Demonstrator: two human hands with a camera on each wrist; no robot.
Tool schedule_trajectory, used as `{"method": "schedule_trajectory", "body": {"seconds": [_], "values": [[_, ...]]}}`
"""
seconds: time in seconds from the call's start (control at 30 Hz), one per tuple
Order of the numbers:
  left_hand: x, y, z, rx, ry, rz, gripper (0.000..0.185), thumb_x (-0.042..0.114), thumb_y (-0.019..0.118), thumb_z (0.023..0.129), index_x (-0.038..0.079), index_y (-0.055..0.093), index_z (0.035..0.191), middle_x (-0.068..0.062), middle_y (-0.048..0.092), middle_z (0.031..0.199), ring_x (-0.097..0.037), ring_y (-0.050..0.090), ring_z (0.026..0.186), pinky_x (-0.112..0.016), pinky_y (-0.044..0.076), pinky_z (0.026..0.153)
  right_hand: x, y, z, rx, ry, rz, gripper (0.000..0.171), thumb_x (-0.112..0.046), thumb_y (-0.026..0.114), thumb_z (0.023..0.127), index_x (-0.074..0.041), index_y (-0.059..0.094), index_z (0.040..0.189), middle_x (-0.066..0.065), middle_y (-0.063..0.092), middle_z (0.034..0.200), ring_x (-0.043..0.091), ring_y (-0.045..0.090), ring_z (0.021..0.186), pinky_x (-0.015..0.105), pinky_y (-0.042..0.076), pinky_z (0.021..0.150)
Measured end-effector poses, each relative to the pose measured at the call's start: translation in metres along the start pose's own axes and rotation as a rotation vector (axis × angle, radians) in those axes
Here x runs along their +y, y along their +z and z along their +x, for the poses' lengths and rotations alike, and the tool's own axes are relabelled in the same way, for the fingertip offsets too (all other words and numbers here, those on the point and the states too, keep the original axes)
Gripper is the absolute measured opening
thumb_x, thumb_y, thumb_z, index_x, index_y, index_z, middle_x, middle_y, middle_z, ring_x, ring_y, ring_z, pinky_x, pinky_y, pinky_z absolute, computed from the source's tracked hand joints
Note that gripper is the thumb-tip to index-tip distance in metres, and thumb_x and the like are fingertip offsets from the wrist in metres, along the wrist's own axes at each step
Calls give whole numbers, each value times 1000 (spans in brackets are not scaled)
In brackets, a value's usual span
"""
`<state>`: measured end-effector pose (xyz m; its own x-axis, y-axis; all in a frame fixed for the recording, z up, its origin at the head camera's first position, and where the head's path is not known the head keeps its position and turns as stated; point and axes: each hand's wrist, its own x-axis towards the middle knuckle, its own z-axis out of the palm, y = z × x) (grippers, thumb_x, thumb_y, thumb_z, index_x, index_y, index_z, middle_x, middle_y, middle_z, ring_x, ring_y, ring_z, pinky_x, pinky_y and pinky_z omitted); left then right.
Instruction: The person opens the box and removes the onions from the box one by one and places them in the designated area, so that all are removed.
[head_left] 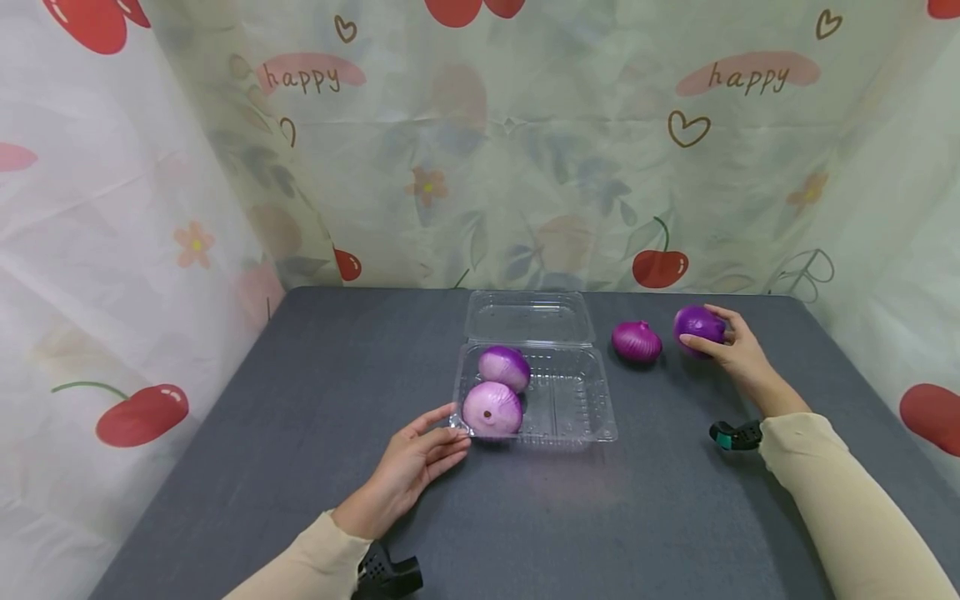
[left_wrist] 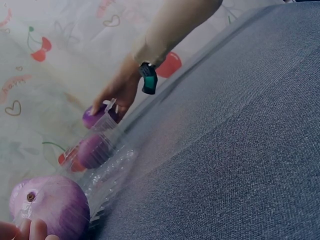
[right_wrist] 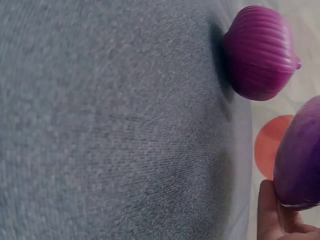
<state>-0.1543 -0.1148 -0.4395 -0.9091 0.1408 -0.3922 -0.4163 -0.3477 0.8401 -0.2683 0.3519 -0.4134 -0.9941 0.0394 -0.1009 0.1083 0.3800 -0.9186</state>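
Note:
In the head view, my right hand (head_left: 738, 354) grips a purple onion (head_left: 697, 327) over the table's right side, thumb in front and fingers behind. Another purple onion (head_left: 637, 342) lies on the table left of it, its ridged skin clear in the right wrist view. A clear plastic clamshell box (head_left: 570, 400) stands mid-table, its lid (head_left: 528, 318) folded back. Inside, along the left side, are a paler onion (head_left: 492, 409) at the front and a purple-and-white onion (head_left: 505, 369) behind it. My left hand (head_left: 408, 467) holds the box's front left corner between thumb and fingers.
The dark grey table (head_left: 360, 350) carries all of this. Behind it and at both sides hangs a printed curtain (head_left: 517, 167) with cherries, hearts and flowers. Black wrist devices sit at the left wrist (head_left: 386, 575) and the right wrist (head_left: 737, 435).

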Motion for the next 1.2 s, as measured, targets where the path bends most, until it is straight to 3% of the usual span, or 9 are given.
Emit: {"method": "schedule_trajectory", "body": {"seconds": [0.17, 0.4, 0.67, 1.2], "values": [[0, 0, 0, 0, -1, -3, 50, 1, 61, 92, 9, 49, 140, -6, 72, 90, -16, 71, 86, -33, 59, 83, 6, -3, 2, -21, -7, -73, 88, -43, 63, 92, -17, 7, 156, 38, 13, 148, 51, 20, 136, 66, 28, 109], [0, 1, 0, 4, -7, 1, 50, 1, 61, 92, 10, 50, 140, -7, 72, 91, -16, 71, 86, -33, 58, 84, 8, -2, 4, -19, 19, -159, 95, -44, 66, 90, -6, 6, 154, 40, 19, 144, 52, 25, 132, 65, 32, 105], [0, 1, 0, 0, -7, 1, 50, 1, 61, 92, 10, 49, 140, -7, 72, 92, -16, 71, 86, -33, 58, 84, 7, -1, 6, -53, 47, -237, 97, -47, 68, 87, -7, 10, 154, 42, 16, 146, 57, 23, 132, 70, 32, 103], [0, 1, -1, 4, -5, 0, 49, 1, 61, 92, 10, 50, 140, -6, 72, 91, -16, 71, 86, -33, 58, 84, 9, 2, 8, -83, 41, -289, 95, -42, 71, 86, -7, 13, 154, 41, 17, 147, 57, 23, 133, 68, 32, 105]]}}
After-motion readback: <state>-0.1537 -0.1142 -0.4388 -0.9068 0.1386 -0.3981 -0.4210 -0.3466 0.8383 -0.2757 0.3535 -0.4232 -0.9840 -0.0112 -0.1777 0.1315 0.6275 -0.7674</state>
